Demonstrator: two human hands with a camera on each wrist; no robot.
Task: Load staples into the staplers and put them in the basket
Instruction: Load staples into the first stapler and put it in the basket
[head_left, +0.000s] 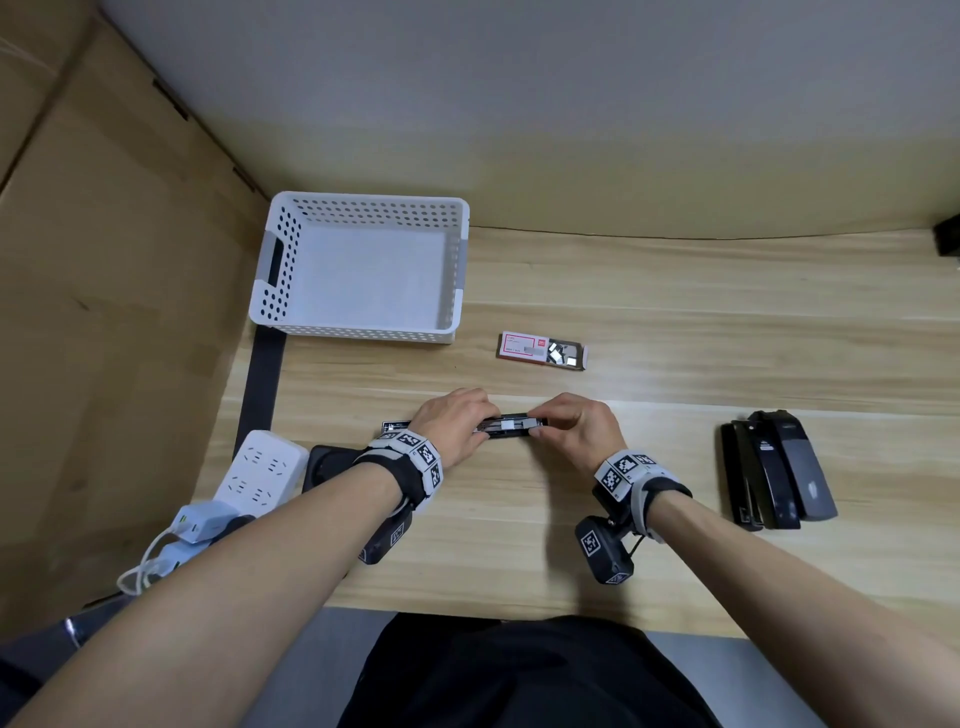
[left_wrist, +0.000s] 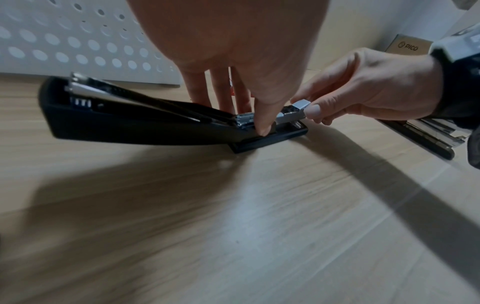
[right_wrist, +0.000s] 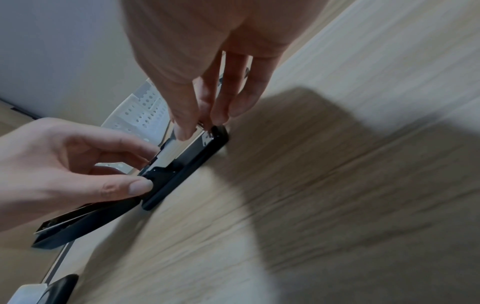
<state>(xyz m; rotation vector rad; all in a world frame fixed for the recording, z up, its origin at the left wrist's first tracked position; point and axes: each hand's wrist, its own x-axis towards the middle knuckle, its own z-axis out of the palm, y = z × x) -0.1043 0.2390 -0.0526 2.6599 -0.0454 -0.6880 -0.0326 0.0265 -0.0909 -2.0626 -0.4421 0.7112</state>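
A black stapler (head_left: 506, 432) lies opened flat on the wooden table, its metal magazine (left_wrist: 285, 116) facing up. My left hand (head_left: 480, 428) grips it near the hinge, thumb on the near side and fingers behind (left_wrist: 246, 117). My right hand (head_left: 540, 423) pinches a short silver staple strip (left_wrist: 300, 105) at the magazine's front end (right_wrist: 201, 126). The white perforated basket (head_left: 363, 200) stands at the back left with nothing in it. An open red-and-white staple box (head_left: 540, 351) lies behind my hands.
Two more black staplers (head_left: 776, 470) lie side by side at the right. A white power strip (head_left: 260, 467) with plugged chargers sits at the left table edge. A cardboard wall (head_left: 104, 260) bounds the left side.
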